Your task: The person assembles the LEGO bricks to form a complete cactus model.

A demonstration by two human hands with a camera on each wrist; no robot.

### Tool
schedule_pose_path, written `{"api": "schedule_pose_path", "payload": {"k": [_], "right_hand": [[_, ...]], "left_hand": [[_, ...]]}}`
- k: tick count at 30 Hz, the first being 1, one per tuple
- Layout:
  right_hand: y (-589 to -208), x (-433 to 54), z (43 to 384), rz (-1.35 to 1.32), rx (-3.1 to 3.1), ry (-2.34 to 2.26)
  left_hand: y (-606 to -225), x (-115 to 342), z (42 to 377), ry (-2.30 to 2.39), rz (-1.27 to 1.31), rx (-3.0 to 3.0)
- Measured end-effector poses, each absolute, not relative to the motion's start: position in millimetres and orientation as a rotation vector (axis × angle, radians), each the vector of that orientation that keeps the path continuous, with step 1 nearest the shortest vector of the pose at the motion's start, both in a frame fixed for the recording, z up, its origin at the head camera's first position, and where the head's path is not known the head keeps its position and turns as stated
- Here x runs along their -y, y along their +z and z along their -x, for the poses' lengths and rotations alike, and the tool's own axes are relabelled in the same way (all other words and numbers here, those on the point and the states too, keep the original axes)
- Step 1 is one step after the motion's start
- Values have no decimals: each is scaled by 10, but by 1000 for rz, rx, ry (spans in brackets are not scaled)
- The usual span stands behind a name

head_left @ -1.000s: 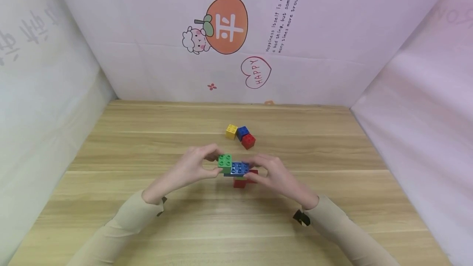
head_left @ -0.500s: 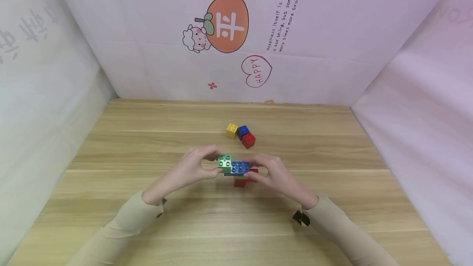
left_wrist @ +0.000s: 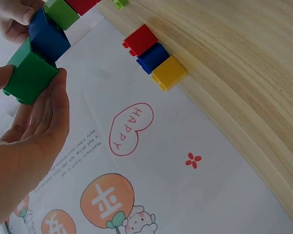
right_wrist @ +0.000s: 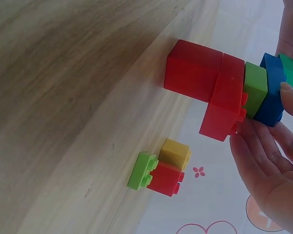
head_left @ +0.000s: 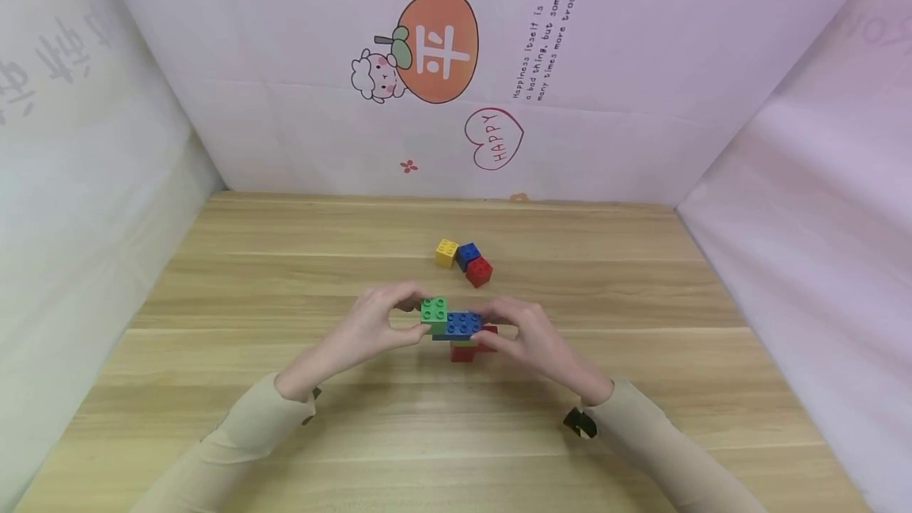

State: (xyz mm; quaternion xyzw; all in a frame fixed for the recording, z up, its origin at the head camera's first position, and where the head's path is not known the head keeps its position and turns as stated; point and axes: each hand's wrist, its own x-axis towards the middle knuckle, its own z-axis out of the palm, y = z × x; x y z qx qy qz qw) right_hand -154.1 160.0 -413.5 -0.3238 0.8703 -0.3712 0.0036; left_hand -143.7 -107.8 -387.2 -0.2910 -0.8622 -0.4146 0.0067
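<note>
- The stack [right_wrist: 229, 87] is held between both hands near the middle of the table [head_left: 285, 260]; whether its base touches the wood cannot be told.
- The green block [head_left: 434, 315], at the stack's top left end, is pinched between thumb and fingers of the left hand [head_left: 378, 319].
- The blue block [head_left: 463, 326], just under it, is pinched near its other end by the right hand [head_left: 523, 331].
- Below these, the lime block [right_wrist: 255, 87], the upper red block [right_wrist: 223, 102] and the lower red block [right_wrist: 192, 70] are seen in line.
- The pieces look like hard plastic: light, stiff and unlikely to be dented, though the smooth sides may be slippery under dry fingers.
- The joints are judged the weak point; with the narrow lime block in between, the top could be levered off by a sideways push.
- The green block is best taken by two opposite flat sides, and the blue block braced close to the lime block.
- A loose yellow block [head_left: 446, 253], blue one [head_left: 468, 256] and red one [head_left: 480, 271] lie beyond.
</note>
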Motion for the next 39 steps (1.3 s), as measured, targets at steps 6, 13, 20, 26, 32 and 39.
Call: {"api": "schedule_pose_path", "payload": {"k": [6,13,20,26,32,39], "right_hand": [[-4134,-1601,1535,1001,-2718,-1181],[-4149,-1604,1530,996,-2723,-1177],[-4143,-1609,1528,948,-2709,-1174],[-4131,-1607,1520,912,-2698,-1175],[-4123,-1605,1507,922,-2689,-1183],[-4135,-1609,1524,934,-2683,-1186]], "left_hand": [[-3873,1070,1426,-1308,920,2677],[-3897,1091,1421,-1284,943,2669],[-3920,1088,1420,-1292,936,2681],[-3960,1088,1438,-1338,923,2714],[-4060,1048,1501,-1451,893,2778],[-4148,983,1571,-1620,826,2807]]}}
